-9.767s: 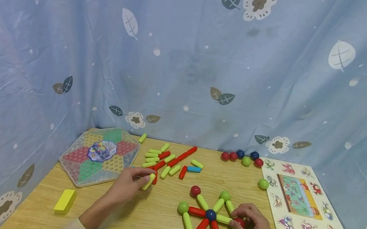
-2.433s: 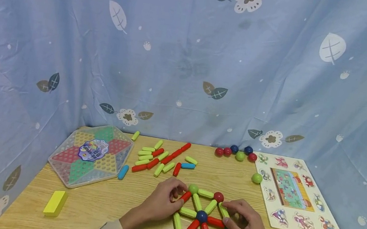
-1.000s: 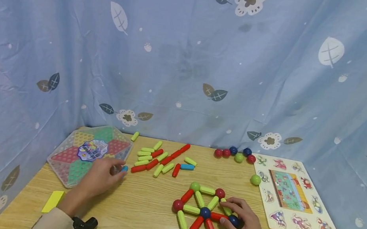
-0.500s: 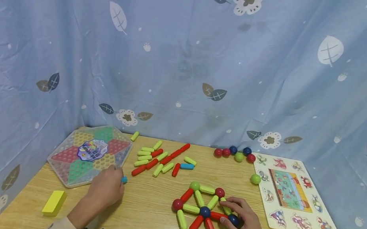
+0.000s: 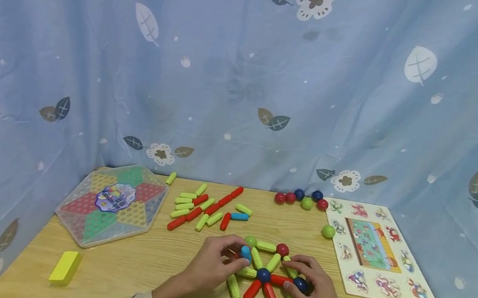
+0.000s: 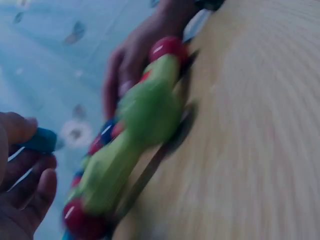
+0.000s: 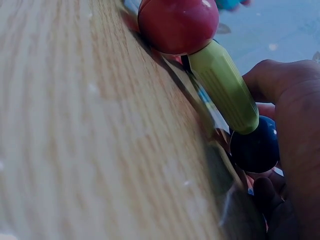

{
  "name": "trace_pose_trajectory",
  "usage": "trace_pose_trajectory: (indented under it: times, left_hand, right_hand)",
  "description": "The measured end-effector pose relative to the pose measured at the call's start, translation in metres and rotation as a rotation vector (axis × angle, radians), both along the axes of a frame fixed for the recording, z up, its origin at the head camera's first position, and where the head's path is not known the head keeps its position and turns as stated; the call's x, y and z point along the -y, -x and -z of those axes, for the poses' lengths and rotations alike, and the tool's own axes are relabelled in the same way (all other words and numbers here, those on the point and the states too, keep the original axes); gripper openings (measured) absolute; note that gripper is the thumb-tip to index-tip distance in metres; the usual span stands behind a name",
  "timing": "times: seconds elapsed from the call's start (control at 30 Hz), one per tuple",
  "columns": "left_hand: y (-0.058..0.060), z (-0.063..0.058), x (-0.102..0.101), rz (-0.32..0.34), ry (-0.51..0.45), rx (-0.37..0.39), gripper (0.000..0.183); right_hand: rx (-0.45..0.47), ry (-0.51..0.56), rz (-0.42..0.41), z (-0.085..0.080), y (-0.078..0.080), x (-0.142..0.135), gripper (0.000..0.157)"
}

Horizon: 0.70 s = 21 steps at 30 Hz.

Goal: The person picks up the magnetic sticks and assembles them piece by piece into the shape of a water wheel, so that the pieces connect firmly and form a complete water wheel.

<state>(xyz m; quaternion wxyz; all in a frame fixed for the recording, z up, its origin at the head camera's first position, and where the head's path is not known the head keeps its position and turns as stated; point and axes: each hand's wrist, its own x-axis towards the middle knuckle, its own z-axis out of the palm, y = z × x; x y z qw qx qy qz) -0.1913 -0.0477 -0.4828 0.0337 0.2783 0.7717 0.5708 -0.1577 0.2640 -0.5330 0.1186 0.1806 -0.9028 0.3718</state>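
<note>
A flat wheel of magnetic rods and balls lies on the table, with a dark blue ball (image 5: 263, 276) at its hub and red and yellow-green rods as spokes. My left hand (image 5: 212, 263) pinches a blue magnetic rod (image 5: 246, 253) above the wheel's left side, hiding the rim ball there. In the left wrist view this blue rod (image 6: 42, 141) is held between thumb and fingers, apart from the blurred green ball (image 6: 150, 112). At the right rim, my right hand (image 5: 318, 293) grips a dark blue ball (image 7: 256, 146), joined to a yellow-green rod (image 7: 225, 87).
Behind the wheel lie several loose rods, including a blue one (image 5: 239, 217). Loose balls (image 5: 307, 203) line the back edge. A hexagonal game board (image 5: 96, 220) and a yellow block (image 5: 66, 267) are at left; a picture puzzle (image 5: 379, 283) is at right.
My left hand has picked up the blue rod from beside the game board and carried it right to the wheel. Earlier it added a red rod there. My right hand stays on the rim.
</note>
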Motion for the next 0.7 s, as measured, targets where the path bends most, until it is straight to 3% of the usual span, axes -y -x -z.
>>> trace_pose_trajectory:
  times: [0.13, 0.3, 0.47, 0.7]
  left_hand:
    - [-0.002, 0.01, -0.03, 0.062, 0.073, -0.161, 0.026]
    - [-0.004, 0.017, -0.043, 0.057, 0.226, -0.343, 0.029]
    - [-0.004, 0.015, -0.045, 0.023, 0.302, -0.394, 0.027]
    - [0.0, 0.012, -0.045, -0.032, 0.435, -0.408, 0.025]
  right_hand:
    - [-0.005, 0.0, -0.008, 0.001, 0.0, 0.0, 0.033]
    - [-0.015, -0.019, -0.017, -0.002, 0.001, 0.0, 0.034]
    - [-0.021, -0.045, 0.0, -0.004, 0.003, 0.005, 0.029]
    - [-0.033, -0.025, -0.009, -0.002, 0.013, 0.018, 0.021]
